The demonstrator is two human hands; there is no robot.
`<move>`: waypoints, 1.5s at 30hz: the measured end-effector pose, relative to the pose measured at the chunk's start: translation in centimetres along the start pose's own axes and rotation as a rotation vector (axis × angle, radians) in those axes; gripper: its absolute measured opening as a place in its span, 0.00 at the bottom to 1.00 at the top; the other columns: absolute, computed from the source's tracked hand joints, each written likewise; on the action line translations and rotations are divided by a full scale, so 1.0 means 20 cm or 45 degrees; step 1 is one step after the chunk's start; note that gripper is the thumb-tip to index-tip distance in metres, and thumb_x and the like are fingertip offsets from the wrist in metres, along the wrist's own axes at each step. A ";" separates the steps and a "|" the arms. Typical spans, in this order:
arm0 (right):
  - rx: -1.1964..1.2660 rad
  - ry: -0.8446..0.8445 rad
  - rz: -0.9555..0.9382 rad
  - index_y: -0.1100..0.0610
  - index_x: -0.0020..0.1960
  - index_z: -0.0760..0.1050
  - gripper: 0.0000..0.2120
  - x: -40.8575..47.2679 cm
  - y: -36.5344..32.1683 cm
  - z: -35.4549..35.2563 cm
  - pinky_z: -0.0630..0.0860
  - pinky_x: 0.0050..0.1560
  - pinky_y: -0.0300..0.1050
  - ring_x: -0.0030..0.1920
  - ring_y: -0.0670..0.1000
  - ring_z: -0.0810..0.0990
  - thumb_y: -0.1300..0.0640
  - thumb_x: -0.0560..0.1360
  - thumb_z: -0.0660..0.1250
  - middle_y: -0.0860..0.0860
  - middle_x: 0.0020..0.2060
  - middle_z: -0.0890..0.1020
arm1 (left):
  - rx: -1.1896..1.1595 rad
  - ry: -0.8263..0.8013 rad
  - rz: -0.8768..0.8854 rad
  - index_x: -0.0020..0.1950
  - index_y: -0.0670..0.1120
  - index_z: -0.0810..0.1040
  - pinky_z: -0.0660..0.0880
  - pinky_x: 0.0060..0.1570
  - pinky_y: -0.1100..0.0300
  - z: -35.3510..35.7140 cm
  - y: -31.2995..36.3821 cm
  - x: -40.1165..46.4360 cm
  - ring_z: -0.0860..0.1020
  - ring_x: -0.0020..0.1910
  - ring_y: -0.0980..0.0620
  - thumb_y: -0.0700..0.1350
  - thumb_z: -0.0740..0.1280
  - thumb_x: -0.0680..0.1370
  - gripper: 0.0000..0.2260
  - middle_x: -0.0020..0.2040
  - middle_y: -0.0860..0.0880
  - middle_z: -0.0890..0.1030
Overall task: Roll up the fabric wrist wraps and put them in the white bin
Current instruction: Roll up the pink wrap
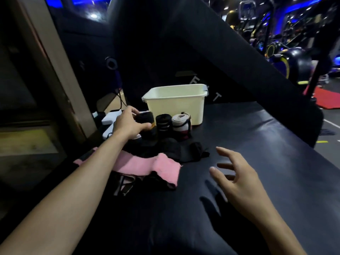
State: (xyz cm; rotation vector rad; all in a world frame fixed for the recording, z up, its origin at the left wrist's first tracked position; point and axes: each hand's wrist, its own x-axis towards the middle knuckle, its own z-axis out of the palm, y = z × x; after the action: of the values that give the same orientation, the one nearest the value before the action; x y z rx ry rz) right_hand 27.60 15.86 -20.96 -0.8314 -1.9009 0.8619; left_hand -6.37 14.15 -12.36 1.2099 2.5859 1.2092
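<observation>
Head view: left hand (128, 122) gripping black rolled wrap (145, 117) beside white bin (176, 105), far-left counter (257, 153) edge. Right hand (239, 179) spread, empty. Risk: loose grip, roll unwinding or dropping off edge.

Left hand (128, 124) gripping, right hand (237, 177) spread

black padded bench (257, 144), white bin (176, 105), wraps (163, 124)

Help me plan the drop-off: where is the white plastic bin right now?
The white plastic bin stands at the far middle of the black padded surface in the head view, just behind three upright rolled wraps.
</observation>
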 end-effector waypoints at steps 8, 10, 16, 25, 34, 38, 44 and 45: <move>-0.134 -0.110 -0.061 0.45 0.65 0.76 0.18 0.01 0.01 0.03 0.78 0.54 0.38 0.55 0.40 0.80 0.53 0.76 0.72 0.37 0.59 0.76 | 0.090 -0.125 -0.027 0.62 0.49 0.73 0.76 0.60 0.51 0.19 -0.08 0.12 0.79 0.60 0.45 0.56 0.81 0.69 0.28 0.63 0.49 0.78; -0.175 -0.142 -0.067 0.45 0.63 0.76 0.16 0.01 0.02 0.02 0.78 0.56 0.39 0.54 0.39 0.81 0.53 0.76 0.72 0.37 0.58 0.76 | 0.150 -0.195 0.020 0.65 0.48 0.74 0.74 0.62 0.51 0.13 -0.07 0.11 0.77 0.62 0.46 0.56 0.78 0.72 0.26 0.63 0.49 0.78; -0.351 -0.248 -0.136 0.46 0.63 0.77 0.15 -0.06 0.02 0.01 0.67 0.55 0.24 0.54 0.36 0.77 0.51 0.77 0.72 0.38 0.58 0.76 | 0.510 -0.633 0.264 0.58 0.54 0.81 0.75 0.58 0.58 -0.30 -0.18 -0.12 0.80 0.56 0.55 0.54 0.75 0.76 0.13 0.58 0.54 0.83; -0.603 -0.381 -0.239 0.46 0.66 0.74 0.16 -0.21 -0.02 0.04 0.63 0.60 0.34 0.63 0.45 0.70 0.48 0.80 0.67 0.40 0.60 0.75 | 0.749 -0.856 0.419 0.80 0.56 0.63 0.64 0.74 0.57 -0.36 -0.36 -0.44 0.69 0.73 0.52 0.44 0.76 0.73 0.38 0.74 0.52 0.69; -0.589 -0.380 -0.212 0.48 0.72 0.70 0.22 -0.34 -0.10 0.00 0.62 0.60 0.33 0.65 0.48 0.71 0.48 0.80 0.67 0.43 0.66 0.74 | 0.271 -0.301 0.577 0.64 0.58 0.81 0.75 0.55 0.59 -0.45 -0.02 -0.55 0.80 0.54 0.55 0.48 0.66 0.82 0.12 0.55 0.57 0.83; -0.225 -0.218 -0.158 0.42 0.73 0.66 0.26 -0.38 -0.15 -0.01 0.73 0.65 0.40 0.63 0.40 0.76 0.46 0.77 0.69 0.40 0.67 0.73 | 0.234 -0.234 0.691 0.60 0.59 0.81 0.76 0.55 0.56 -0.46 0.26 -0.64 0.81 0.53 0.55 0.59 0.62 0.80 0.12 0.51 0.58 0.84; 0.255 0.149 -0.016 0.39 0.72 0.66 0.28 -0.38 -0.24 -0.09 0.75 0.57 0.35 0.57 0.37 0.79 0.42 0.74 0.69 0.41 0.60 0.78 | -0.231 -0.575 0.716 0.52 0.52 0.84 0.74 0.38 0.61 -0.38 0.49 -0.84 0.77 0.34 0.61 0.58 0.61 0.84 0.15 0.34 0.59 0.81; 0.294 0.181 0.012 0.41 0.70 0.68 0.25 -0.38 -0.25 -0.11 0.76 0.55 0.38 0.54 0.38 0.81 0.44 0.75 0.69 0.42 0.57 0.80 | -0.360 -0.615 0.653 0.51 0.50 0.84 0.71 0.34 0.65 -0.36 0.51 -0.87 0.75 0.30 0.62 0.55 0.61 0.85 0.14 0.30 0.59 0.79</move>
State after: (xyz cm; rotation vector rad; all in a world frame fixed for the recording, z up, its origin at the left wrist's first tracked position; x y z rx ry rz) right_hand 31.63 7.63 -19.35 -0.7407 -1.6399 0.9807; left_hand 9.81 1.98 -5.30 1.8737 1.7549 1.1082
